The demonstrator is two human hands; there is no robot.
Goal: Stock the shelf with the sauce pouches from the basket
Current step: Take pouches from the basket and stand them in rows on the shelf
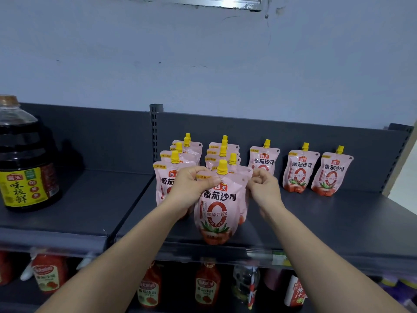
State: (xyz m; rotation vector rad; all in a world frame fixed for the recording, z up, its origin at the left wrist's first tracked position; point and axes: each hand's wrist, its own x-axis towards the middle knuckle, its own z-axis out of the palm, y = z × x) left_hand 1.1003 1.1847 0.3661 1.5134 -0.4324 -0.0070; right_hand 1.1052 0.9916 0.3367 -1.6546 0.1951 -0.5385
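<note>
A pink sauce pouch (217, 211) with a yellow cap stands upright near the front of the dark grey top shelf (316, 218). My left hand (191, 185) pinches its upper left corner and my right hand (262, 187) pinches its upper right corner. Behind it a column of like pouches (222, 154) runs back to the shelf wall, with another column (178, 159) to the left. Three single pouches (262, 160) (299, 169) (330, 173) stand to the right along the back. No basket is in view.
A large dark soy sauce jug (24, 159) stands on the left shelf section. A perforated upright post (155, 132) divides the two sections. Red sauce bottles (207, 283) fill the lower shelf. A blue-grey wall rises behind.
</note>
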